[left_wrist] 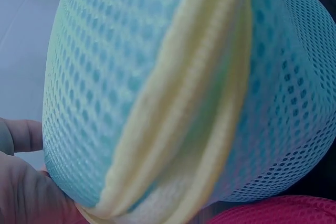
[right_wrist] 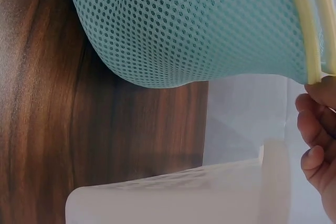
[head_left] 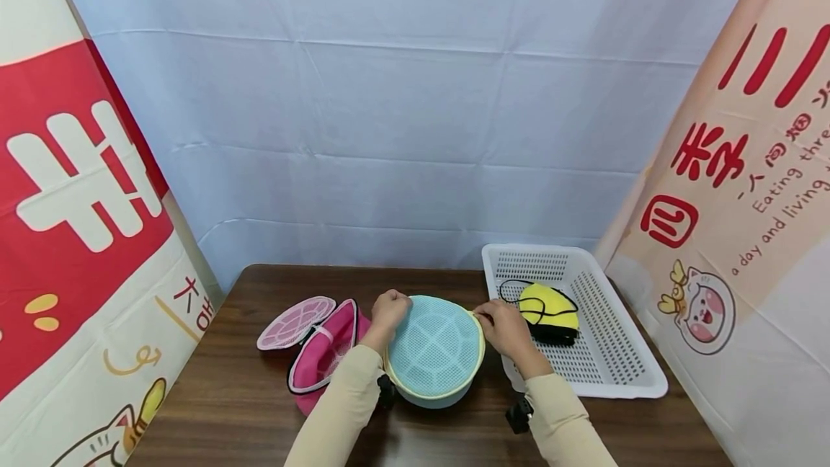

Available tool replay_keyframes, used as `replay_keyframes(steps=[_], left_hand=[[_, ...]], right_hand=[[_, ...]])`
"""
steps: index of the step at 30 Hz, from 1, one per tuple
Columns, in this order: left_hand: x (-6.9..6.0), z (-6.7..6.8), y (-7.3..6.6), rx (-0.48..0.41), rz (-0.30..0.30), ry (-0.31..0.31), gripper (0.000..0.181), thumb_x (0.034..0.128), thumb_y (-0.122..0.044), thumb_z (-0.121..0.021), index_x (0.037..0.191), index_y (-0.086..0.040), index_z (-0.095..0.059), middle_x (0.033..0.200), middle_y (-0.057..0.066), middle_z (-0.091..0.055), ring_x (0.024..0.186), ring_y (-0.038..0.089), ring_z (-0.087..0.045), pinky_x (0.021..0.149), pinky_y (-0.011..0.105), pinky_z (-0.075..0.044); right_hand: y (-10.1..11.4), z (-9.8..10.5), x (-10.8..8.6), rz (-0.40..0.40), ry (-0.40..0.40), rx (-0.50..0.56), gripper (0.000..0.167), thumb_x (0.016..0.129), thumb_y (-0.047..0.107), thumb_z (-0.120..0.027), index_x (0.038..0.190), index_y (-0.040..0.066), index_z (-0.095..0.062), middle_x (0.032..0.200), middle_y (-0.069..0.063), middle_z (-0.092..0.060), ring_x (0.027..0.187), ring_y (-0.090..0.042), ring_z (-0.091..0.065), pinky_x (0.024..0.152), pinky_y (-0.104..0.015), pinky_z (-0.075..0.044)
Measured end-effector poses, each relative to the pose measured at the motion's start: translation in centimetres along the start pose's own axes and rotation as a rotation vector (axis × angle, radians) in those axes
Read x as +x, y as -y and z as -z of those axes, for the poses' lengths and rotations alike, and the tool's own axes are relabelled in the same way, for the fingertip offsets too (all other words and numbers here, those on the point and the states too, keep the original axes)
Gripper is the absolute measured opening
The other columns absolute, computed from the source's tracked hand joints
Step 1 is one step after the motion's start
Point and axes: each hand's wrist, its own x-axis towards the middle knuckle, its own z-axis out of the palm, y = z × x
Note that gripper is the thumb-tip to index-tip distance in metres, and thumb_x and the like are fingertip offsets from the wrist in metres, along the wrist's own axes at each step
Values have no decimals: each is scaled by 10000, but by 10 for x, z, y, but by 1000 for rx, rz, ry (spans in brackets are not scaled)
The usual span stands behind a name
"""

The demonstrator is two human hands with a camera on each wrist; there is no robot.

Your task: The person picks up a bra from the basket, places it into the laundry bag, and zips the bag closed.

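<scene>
A light-blue mesh laundry bag with yellow zipper trim stands between my hands in the head view, its round lid on top. At the lid's far left edge, my left hand grips the bag. My right hand pinches the yellow trim at the right side. In the left wrist view the zipper edge gapes apart near the thumb. Up close in the right wrist view, fingers hold the end of the yellow band, beside the bag's mesh wall.
Left of the bag lies a pink mesh laundry bag, its lid folded back. A white perforated basket stands at the right, holding a yellow and black item with a black cord. Beneath everything is a dark wooden table.
</scene>
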Motion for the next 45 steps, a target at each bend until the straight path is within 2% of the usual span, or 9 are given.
replay_keyframes(steps=[4, 9, 12, 17, 21, 26, 36, 39, 45], left_hand=[[-1, 0, -1, -21, 15, -9, 82, 828, -128, -591, 807, -49, -596, 847, 85, -563, 820, 258, -504, 716, 391, -419], [1, 4, 1, -89, 58, -54, 88, 846, -114, -571, 836, -27, -581, 909, 119, -553, 912, 297, -489, 811, 439, -397], [3, 3, 4, -121, 76, -58, 91, 853, -103, -560, 856, -12, -571, 925, 139, -544, 918, 308, -481, 810, 444, -396], [1, -1, 8, -137, 61, -98, 75, 840, -85, -541, 834, -12, -557, 888, 147, -527, 842, 301, -480, 724, 415, -414], [0, -3, 7, -171, 63, -129, 85, 834, -70, -534, 835, 14, -548, 886, 163, -521, 843, 311, -484, 745, 427, -415], [-1, -3, 7, -257, 73, -172, 84, 835, -35, -524, 833, 48, -515, 877, 181, -506, 857, 326, -480, 800, 457, -401], [-3, -2, 8, -221, 78, -236, 133, 841, -60, -501, 887, 62, -524, 938, 204, -529, 935, 363, -492, 858, 475, -386], [-5, -3, 7, -227, 71, -241, 131, 846, -61, -505, 892, 59, -521, 955, 209, -522, 962, 365, -478, 887, 477, -365], [-5, -4, 6, -278, 62, -296, 119, 827, -42, -502, 876, 65, -514, 952, 230, -520, 959, 387, -474, 881, 480, -364]], right_hand=[[-2, 2, -2, -13, -8, 11, 46, 841, 71, -677, 868, 94, -707, 833, -10, -608, 709, -171, -557, 617, -342, -456], [-5, 4, -5, -38, -16, 35, 34, 846, 73, -675, 846, 78, -708, 773, 21, -580, 620, -109, -473, 553, -302, -412], [-6, 4, -7, -41, -19, 36, 43, 854, 86, -669, 841, 74, -707, 770, 23, -579, 622, -98, -462, 557, -298, -406], [-5, 3, -9, -51, -33, 41, 40, 847, 77, -670, 812, 88, -688, 753, 27, -561, 621, -99, -463, 546, -294, -409], [-5, 2, -11, -59, -35, 53, 51, 833, 59, -677, 800, 98, -675, 721, 38, -529, 613, -100, -455, 537, -287, -407], [-4, 3, -13, -53, -41, 55, 61, 823, 48, -678, 792, 98, -660, 712, 36, -518, 611, -108, -458, 543, -300, -406], [4, 4, -20, -48, -32, 37, 79, 816, 74, -688, 775, 123, -643, 705, 49, -501, 614, -101, -454, 543, -297, -405], [6, 5, -22, -48, -42, 35, 84, 809, 71, -693, 765, 122, -642, 705, 51, -512, 615, -102, -466, 541, -294, -409], [10, 6, -28, -52, -49, 54, 100, 793, 59, -702, 751, 127, -642, 692, 69, -526, 613, -91, -480, 540, -282, -418]])
